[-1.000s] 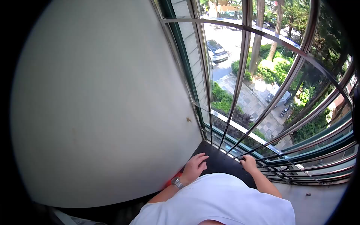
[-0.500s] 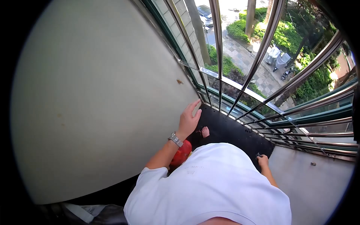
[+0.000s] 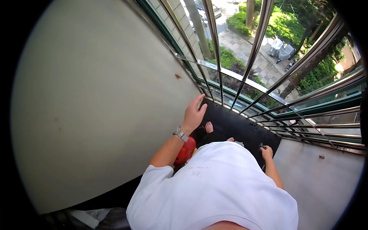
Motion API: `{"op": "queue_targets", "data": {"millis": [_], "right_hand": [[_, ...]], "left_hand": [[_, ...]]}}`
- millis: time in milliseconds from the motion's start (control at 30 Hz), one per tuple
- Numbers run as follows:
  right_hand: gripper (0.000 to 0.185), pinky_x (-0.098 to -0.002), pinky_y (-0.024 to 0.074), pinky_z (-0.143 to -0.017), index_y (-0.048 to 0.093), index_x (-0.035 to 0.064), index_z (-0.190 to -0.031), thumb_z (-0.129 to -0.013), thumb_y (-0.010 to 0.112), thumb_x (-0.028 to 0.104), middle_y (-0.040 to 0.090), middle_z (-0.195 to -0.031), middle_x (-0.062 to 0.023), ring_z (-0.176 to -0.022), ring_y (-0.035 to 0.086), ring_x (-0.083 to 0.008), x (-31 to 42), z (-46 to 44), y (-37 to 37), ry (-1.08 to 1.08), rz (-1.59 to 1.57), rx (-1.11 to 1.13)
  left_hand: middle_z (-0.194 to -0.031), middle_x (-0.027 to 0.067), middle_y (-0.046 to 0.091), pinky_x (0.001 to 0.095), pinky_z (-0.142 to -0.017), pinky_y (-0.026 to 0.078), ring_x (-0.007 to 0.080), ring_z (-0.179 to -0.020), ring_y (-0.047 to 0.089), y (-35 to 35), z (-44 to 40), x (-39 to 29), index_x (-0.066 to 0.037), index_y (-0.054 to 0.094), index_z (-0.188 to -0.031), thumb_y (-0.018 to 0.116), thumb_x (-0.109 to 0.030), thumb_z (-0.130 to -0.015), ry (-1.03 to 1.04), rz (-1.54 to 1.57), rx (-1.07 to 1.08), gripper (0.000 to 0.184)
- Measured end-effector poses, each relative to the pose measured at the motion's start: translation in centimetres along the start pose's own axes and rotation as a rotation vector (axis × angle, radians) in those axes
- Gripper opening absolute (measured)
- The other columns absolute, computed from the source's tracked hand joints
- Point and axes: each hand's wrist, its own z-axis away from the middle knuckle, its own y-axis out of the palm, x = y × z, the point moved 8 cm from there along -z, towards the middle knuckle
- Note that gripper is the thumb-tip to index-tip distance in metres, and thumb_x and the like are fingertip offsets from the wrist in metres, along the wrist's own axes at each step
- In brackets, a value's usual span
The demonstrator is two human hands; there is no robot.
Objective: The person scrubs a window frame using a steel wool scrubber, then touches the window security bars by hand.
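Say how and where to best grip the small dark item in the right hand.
Probably a light pinch on the part of the small dark item showing beyond the right hand, coming from the side of the metal bars: that end is exposed, while the hand hides the rest. Its exact shape is too small to tell.

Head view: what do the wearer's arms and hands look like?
Left hand and right hand: no gloves. Left wrist: silver-coloured watch, metal link band. Right wrist: no watch showing. Both forearms bare. White shirt, short left sleeve; right sleeve's edge can't be made out.
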Motion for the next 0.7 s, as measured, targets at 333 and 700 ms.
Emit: {"op": "queue_targets", "data": {"millis": [333, 700], "right_hand": [[0.036, -0.0420, 0.0515, -0.086, 0.074, 0.0069, -0.104, -0.078, 0.072, 0.032, 0.072, -0.102, -0.0169, -0.097, 0.068, -0.0341, -0.9, -0.3, -0.1, -0.008, 0.087, 0.044], [0.037, -0.0444, 0.0509, -0.090, 0.072, 0.0090, -0.107, -0.080, 0.070, 0.034, 0.070, -0.108, -0.0165, -0.103, 0.066, -0.0345, 4.5, 1.3, -2.6, -0.078, 0.085, 0.111]], "left_hand": [[-0.123, 0.0173, 0.062, 0.0385, -0.095, 0.049, 0.0348, -0.112, 0.060, -0.3, 3.7, 1.6, -0.003, 0.061, -0.122, 0.063, -0.014, -0.090, -0.025, -0.075, -0.022, 0.034], [-0.130, 0.0200, 0.058, 0.0405, -0.103, 0.044, 0.0361, -0.122, 0.054, 2.4, 6.3, 1.6, -0.002, 0.059, -0.125, 0.060, -0.014, -0.092, -0.013, -0.100, 0.058, 0.035]]}}
